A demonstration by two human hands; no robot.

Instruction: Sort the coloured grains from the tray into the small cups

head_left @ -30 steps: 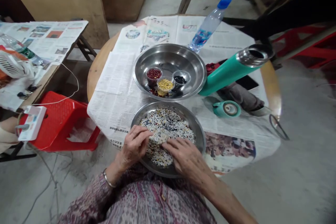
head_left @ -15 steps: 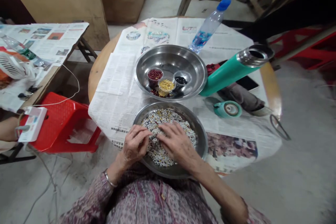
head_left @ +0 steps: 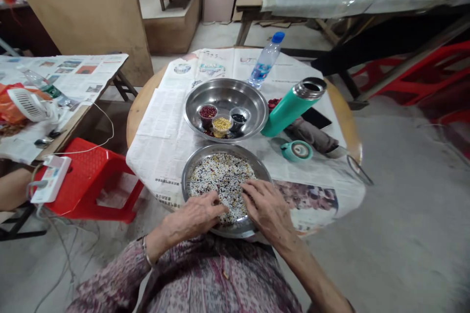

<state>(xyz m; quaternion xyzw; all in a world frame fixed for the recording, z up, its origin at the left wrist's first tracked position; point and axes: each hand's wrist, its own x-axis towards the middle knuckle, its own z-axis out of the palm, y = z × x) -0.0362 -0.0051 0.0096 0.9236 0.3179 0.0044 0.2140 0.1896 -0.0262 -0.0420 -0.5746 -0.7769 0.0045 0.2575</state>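
A steel basin (head_left: pixel 186 183) at the near side of the table holds a mix of white grains (head_left: pixel 225 178) with dark and yellow beans among them. Low over the basin's near left part is my left hand (head_left: pixel 198 212), its fingers curled in a pinch; anything between them is too small to make out. My right hand (head_left: pixel 266 203) rests at the basin's right side, fingers apart and bent down onto the grains. Behind stands a second steel basin (head_left: pixel 253 102) with three clear cups inside: red beans (head_left: pixel 208 111), yellow beans (head_left: pixel 222 123) and black beans (head_left: pixel 238 118).
Right of the far basin stand an open green thermos flask (head_left: pixel 292 110), its green lid (head_left: pixel 297 150) and a water bottle (head_left: pixel 265 64). A dark phone (head_left: pixel 318 118) lies behind. Newspaper (head_left: pixel 150 142) covers the round table. A red stool (head_left: pixel 91 178) with a power strip is at left.
My hands have drawn apart: the left moved toward the basin's near rim, the right toward its right side, uncovering the middle of the grains. The head view has tilted up.
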